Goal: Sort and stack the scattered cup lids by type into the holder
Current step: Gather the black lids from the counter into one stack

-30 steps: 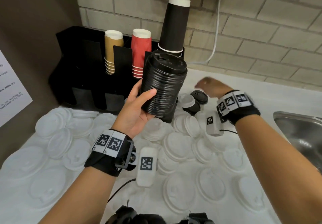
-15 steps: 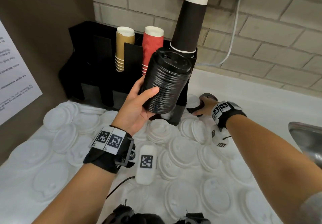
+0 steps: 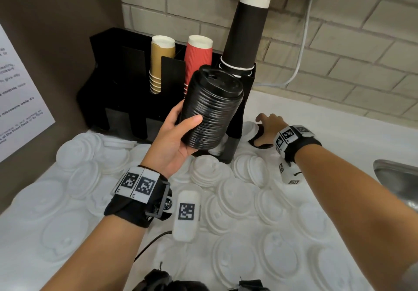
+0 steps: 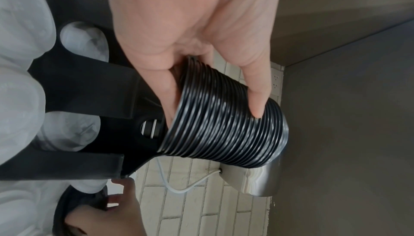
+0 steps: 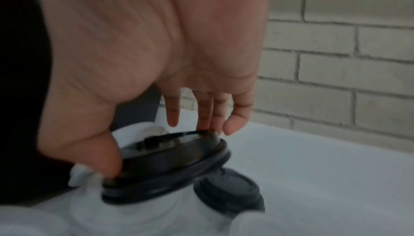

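My left hand (image 3: 183,127) grips a tall stack of black lids (image 3: 212,109), held tilted in the air in front of the black holder (image 3: 117,87). The left wrist view shows the thumb and fingers wrapped round the ribbed stack (image 4: 224,124). To the right of the holder, my right hand (image 3: 265,127) is down at the counter. Its thumb and fingertips pinch the rim of a single black lid (image 5: 165,165), tilted above white lids. A second black lid (image 5: 228,192) lies just beside it. Many white lids (image 3: 233,200) are scattered over the counter.
The holder carries a gold cup stack (image 3: 161,64), a red cup stack (image 3: 198,59) and a tall black cup stack (image 3: 245,35). A steel sink (image 3: 398,177) sits at the right edge. A brick wall with a white cable (image 3: 298,64) is behind; a paper sign (image 3: 18,100) hangs left.
My right hand went from hovering over the counter down onto a black lid beside the holder and took hold of it. The left hand still holds the black stack.
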